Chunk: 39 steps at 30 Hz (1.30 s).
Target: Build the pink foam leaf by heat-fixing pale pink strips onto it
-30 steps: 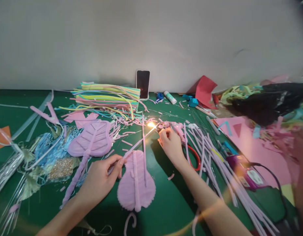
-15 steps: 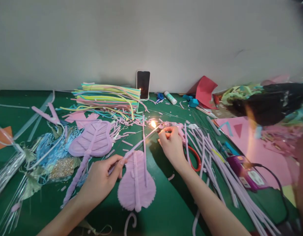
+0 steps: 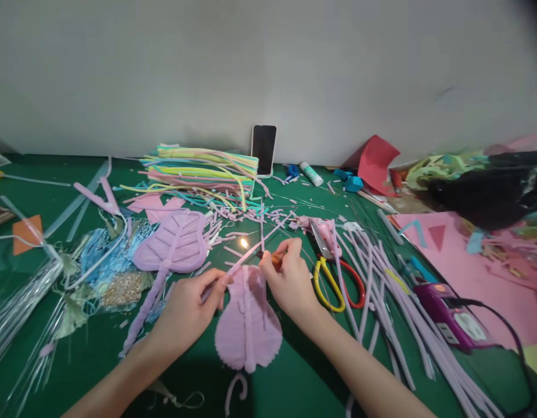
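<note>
My left hand point(image 3: 192, 307) pinches the lower end of a lilac pipe cleaner point(image 3: 274, 232), which slants up to the right. In my right hand point(image 3: 289, 281) is an orange lighter point(image 3: 277, 260), held sideways with its dark tip to the left and a small flame point(image 3: 244, 242) burning close by the strip. Below both hands lies a lilac scalloped pipe-cleaner panel point(image 3: 233, 334) with a thick centre rib and a loose strip on its right side. Left of it rests a lilac leaf-shaped fan point(image 3: 170, 247) with a wrapped handle.
Scissors point(image 3: 328, 284) with yellow and red handles lie right of my right hand, beside long lilac pipe cleaners point(image 3: 403, 302). A purple power box point(image 3: 453, 316) has a cable. Behind are a multicoloured bundle point(image 3: 198, 168), a phone point(image 3: 263, 150) and a glue stick point(image 3: 310, 173).
My right hand with the lighter has come left and down, from near the strip's far tip to about its middle. The flame moved with it. The scissors now show fully.
</note>
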{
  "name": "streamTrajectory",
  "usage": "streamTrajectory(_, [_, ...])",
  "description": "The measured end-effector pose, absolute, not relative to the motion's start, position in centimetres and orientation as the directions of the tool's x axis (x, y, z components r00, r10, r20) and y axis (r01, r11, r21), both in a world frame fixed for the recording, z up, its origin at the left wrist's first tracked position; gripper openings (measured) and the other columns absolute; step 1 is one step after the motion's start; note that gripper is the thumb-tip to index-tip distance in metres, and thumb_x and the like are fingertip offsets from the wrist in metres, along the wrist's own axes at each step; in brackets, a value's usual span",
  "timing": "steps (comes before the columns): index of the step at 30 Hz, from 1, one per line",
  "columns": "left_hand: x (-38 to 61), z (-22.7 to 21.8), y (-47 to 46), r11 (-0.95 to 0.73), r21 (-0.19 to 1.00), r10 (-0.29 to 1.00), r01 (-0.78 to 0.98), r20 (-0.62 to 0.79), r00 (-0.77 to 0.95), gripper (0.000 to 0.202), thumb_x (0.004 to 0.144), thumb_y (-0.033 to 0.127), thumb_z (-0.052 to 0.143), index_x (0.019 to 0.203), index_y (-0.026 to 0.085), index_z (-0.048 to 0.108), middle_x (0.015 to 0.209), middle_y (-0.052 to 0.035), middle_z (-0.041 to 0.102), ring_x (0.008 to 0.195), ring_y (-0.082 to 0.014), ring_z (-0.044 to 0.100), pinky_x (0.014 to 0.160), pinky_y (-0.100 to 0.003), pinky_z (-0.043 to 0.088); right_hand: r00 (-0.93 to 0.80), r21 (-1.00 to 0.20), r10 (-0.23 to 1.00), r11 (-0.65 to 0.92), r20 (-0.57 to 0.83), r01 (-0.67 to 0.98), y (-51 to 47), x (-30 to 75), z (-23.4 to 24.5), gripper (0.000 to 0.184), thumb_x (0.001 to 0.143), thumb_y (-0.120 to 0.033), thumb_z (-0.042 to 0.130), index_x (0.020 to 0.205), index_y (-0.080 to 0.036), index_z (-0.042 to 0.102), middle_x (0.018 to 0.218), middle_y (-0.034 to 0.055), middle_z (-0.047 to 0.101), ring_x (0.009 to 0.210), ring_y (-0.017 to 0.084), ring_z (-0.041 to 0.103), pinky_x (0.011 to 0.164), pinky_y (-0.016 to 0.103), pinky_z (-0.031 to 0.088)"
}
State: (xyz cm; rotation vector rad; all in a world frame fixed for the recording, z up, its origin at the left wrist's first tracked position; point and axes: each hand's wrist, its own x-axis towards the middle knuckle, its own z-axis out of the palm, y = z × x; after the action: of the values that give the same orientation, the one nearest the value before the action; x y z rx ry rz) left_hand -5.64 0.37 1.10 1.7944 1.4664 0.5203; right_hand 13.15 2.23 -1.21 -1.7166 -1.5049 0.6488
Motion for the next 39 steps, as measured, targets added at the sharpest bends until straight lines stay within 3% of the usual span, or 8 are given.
streamTrajectory(5, [-5.4,1.3,0.5,-0.077,0.778,0.952,0.624,-0.128,0.277,0.039,0.094,0.042,0.036,0.069,0.021,0.056,0.06,0.0038,0.061,0.055,-0.0118,0.056,0.06,-0.023,0.039,0.145,-0.811,0.986,-0.016,0.086,0.584,1.7,12.4,-1.2,0.022,0.081,-0.034,0.047,0.085,-0.025,0.027,0.054,-0.0092,0.043,0.043,0.015,0.048,0.046,0.024,0.028])
streamTrajectory(11, [-5.4,1.2,0.4,0.005,0.809,0.948,0.588,-0.191,0.255,0.042,0.095,0.047,0.034,0.072,0.021,0.058,0.046,0.0058,0.052,0.042,-0.011,0.047,0.049,-0.023,0.035,0.179,-0.822,0.977,-0.01,0.112,0.569,1.9,12.4,-1.0,0.022,0.082,-0.034,0.046,0.084,-0.026,0.026,0.055,-0.0085,0.045,0.044,0.015,0.051,0.045,0.024,0.029])
streamTrajectory(16, [-5.3,1.0,0.3,0.077,0.879,0.944,0.471,-0.216,0.25,0.031,0.094,0.046,0.038,0.082,0.02,0.051,0.07,0.0022,0.069,0.039,-0.0083,0.049,0.048,-0.022,0.039,0.258,-0.797,0.957,-0.053,0.131,0.602,2.7,13.2,-0.8,0.022,0.082,-0.033,0.045,0.083,-0.026,0.024,0.048,-0.0101,0.045,0.041,0.017,0.048,0.045,0.025,0.028])
streamTrajectory(24, [-4.9,0.2,0.3,0.242,0.94,0.902,0.239,-0.309,0.302,0.033,0.092,0.049,0.041,0.078,0.019,0.043,0.073,-0.0021,0.07,0.037,-0.0058,0.047,0.035,-0.017,0.027,0.218,-0.805,0.965,-0.014,0.144,0.593,2.3,12.9,-1.0,0.021,0.081,-0.034,0.045,0.084,-0.026,0.026,0.052,-0.0085,0.047,0.043,0.016,0.051,0.045,0.024,0.029])
streamTrajectory(31, [-4.3,0.4,0.2,0.442,0.897,0.841,-0.005,-0.412,0.35,0.037,0.09,0.049,0.049,0.075,0.016,0.048,0.061,0.0012,0.062,0.038,-0.003,0.043,0.033,-0.013,0.021,0.156,-0.799,0.978,0.016,0.138,0.601,1.6,12.0,-1.4,0.021,0.08,-0.033,0.047,0.085,-0.025,0.027,0.054,-0.0078,0.047,0.045,0.017,0.052,0.046,0.025,0.03])
streamTrajectory(39, [-4.6,0.0,0.3,0.591,0.79,0.764,-0.163,-0.483,0.428,0.034,0.088,0.046,0.055,0.075,0.015,0.048,0.056,0.0049,0.056,0.034,0.0006,0.034,0.033,-0.013,0.014,0.301,-0.774,0.939,-0.066,0.165,0.629,3.0,13.8,-1.0,0.023,0.082,-0.035,0.046,0.084,-0.026,0.024,0.056,-0.0071,0.047,0.045,0.018,0.051,0.046,0.025,0.029])
